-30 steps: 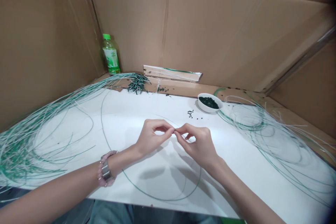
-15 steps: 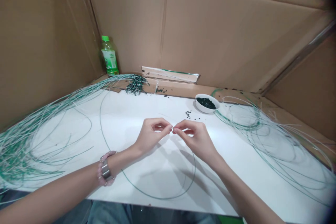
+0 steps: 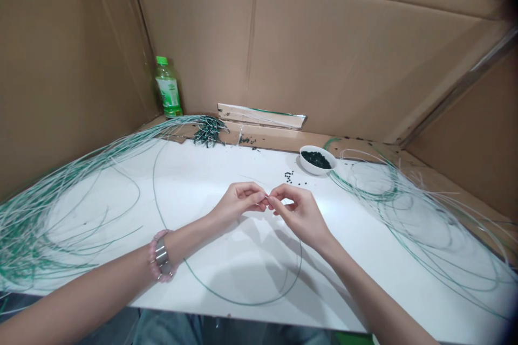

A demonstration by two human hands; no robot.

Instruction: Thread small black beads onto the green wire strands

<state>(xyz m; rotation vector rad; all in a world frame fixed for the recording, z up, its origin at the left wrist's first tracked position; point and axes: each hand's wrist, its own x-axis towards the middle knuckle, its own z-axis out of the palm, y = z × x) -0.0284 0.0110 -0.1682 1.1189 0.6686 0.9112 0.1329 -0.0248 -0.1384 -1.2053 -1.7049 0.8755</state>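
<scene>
My left hand (image 3: pixel 238 205) and my right hand (image 3: pixel 299 213) meet over the white tabletop, both pinched, thumbs against fingertips. A pale bit of strand shows where the fingertips touch; anything smaller there is hidden. The thin green wire (image 3: pixel 251 304) rises into my right hand, loops near the table's front edge, passes under my left forearm and curves toward the back left. Beyond my right hand, several small dark beads (image 3: pixel 288 177) lie loose. Behind them stands a white bowl (image 3: pixel 324 171) of dark green beads (image 3: pixel 315 159).
A large bundle of green and white wires (image 3: pixel 28 232) covers the left side, its beaded ends (image 3: pixel 209 130) at the back. More coiled wires (image 3: pixel 388 194) spread on the right. A green-capped bottle (image 3: pixel 168 89) stands in the back left corner. Cardboard walls (image 3: pixel 343 54) enclose the table.
My left hand has shifted slightly right and turned, so its fingers now press together against my right fingertips. The right hand has barely moved. Bowl and wire bundles stay in place.
</scene>
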